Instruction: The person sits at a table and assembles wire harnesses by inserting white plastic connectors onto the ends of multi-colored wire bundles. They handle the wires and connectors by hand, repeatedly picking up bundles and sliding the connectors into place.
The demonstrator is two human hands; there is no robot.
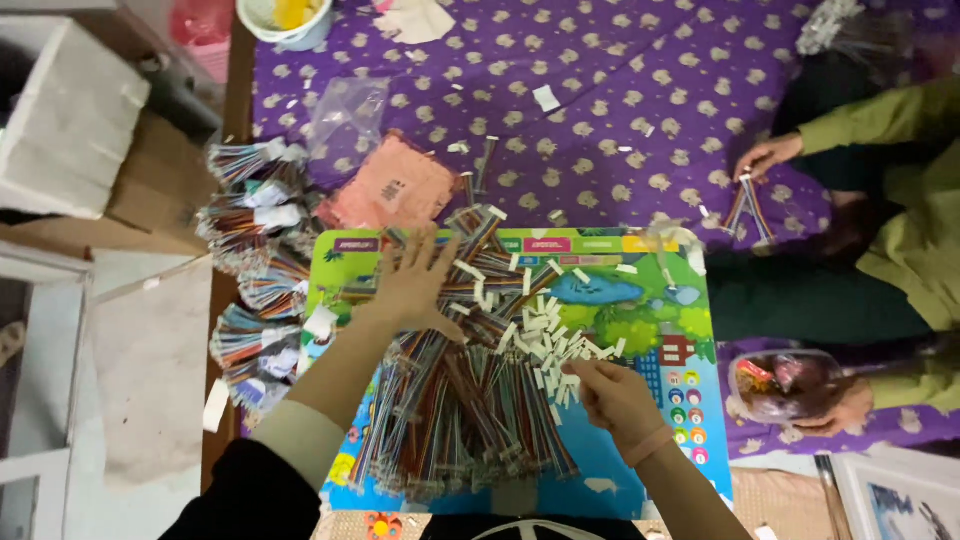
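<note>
The left hand is lying flat, fingers spread wide, pressing down on the upper part of a big heap of multicoloured ribbon-wire bundles with white paper tags. The right hand is resting at the heap's right edge, at about three o'clock from its middle, fingers pressed together and pinching what looks like one white tag or wire end; the exact piece is too small to tell. The heap is lying on a colourful cartoon-printed board, and most bundles are running with their long axis from twelve to six o'clock, fanning out toward the person. The right hand is the nearer one to the loose tagged ends.

At nine o'clock, a stack of finished wire bundles is spreading along the board's left edge. At eleven o'clock a pink packet is lying on the purple patterned cloth. At two o'clock, another person's hand is holding a small wire bundle.
</note>
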